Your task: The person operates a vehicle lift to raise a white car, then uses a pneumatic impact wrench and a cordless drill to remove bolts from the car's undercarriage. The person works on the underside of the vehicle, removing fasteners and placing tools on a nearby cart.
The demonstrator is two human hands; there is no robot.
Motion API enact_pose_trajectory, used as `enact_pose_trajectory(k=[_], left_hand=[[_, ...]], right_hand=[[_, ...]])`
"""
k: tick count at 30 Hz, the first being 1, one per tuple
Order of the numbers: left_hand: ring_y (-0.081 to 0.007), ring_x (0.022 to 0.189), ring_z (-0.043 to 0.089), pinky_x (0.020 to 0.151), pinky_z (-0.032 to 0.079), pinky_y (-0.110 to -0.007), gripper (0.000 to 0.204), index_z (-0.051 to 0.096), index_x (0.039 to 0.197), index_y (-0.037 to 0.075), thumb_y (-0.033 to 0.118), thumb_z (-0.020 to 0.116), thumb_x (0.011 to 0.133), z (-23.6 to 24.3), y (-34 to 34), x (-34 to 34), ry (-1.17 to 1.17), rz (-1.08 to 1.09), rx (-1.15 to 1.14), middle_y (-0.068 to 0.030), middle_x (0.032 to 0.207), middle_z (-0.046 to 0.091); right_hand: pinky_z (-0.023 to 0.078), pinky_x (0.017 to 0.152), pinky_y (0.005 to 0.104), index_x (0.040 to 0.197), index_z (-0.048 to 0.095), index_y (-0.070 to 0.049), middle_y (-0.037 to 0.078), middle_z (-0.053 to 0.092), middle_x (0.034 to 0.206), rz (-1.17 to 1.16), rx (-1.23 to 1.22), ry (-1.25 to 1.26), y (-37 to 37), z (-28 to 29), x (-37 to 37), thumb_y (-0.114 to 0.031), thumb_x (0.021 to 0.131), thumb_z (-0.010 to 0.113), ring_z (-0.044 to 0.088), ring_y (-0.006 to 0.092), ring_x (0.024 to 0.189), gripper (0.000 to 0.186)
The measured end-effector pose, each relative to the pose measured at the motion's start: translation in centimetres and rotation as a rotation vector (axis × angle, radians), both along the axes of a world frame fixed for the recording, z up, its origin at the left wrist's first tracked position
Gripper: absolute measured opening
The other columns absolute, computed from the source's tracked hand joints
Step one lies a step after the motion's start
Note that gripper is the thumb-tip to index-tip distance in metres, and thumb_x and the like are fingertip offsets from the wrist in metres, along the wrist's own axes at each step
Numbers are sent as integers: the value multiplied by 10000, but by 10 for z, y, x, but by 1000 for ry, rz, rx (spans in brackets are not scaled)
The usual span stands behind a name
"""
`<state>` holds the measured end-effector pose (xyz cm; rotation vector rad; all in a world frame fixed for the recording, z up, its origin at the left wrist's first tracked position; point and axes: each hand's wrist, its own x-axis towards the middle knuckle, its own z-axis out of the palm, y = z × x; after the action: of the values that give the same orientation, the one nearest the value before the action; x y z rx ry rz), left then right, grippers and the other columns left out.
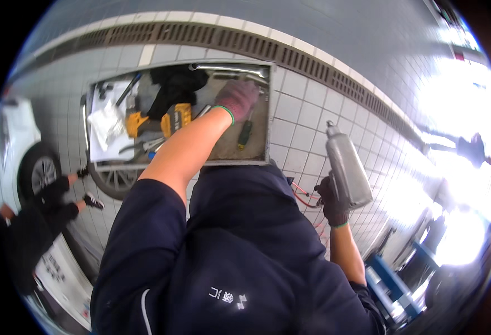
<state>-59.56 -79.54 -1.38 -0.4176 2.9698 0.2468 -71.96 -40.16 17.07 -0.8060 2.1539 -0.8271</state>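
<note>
My left hand [238, 99], in a dark red knit glove with a green cuff, reaches down into the right part of a metal tool tray [269, 128]. Its fingers are partly hidden and blurred, so whether they hold anything is unclear. Just below it lies a screwdriver [245, 135] with a green and yellow handle. Beyond the fingers, along the tray's far edge, rests a long silver wrench [228, 69]. Out to the right, my gloved right hand [333, 204] is closed round a grey bottle [348, 167] with a narrow nozzle, held upright at a slight tilt.
In the tray also lie a yellow and black power tool [176, 119], a black cloth [177, 86], pliers [139, 147] and a clear plastic bag [107, 124]. A floor grate [217, 39] runs behind. A red hose [304, 195] trails on the tiles. Another person [39, 223] is at left by a white car [19, 131].
</note>
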Motion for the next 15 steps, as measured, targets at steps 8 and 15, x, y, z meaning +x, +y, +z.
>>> enact_pose_trajectory(k=[8, 15], left_hand=[[-362, 1075, 740, 895, 589, -503, 294, 712, 1217, 109, 184, 548, 984, -15, -3, -28, -268, 173, 206, -181, 1171, 750], [-266, 860, 743, 766, 653, -441, 366, 629, 1285, 46, 208, 713, 968, 33, -16, 9, -208, 651, 1102, -156, 1015, 714]], right_hand=[[579, 893, 442, 1057, 655, -25, 54, 653, 896, -662, -354, 31, 38, 59, 80, -100, 966, 674, 659, 195, 848, 120], [577, 914, 416, 1214, 646, -15, 85, 703, 1005, -659, -449, 56, 89, 28, 109, -152, 985, 737, 716, 215, 976, 282]])
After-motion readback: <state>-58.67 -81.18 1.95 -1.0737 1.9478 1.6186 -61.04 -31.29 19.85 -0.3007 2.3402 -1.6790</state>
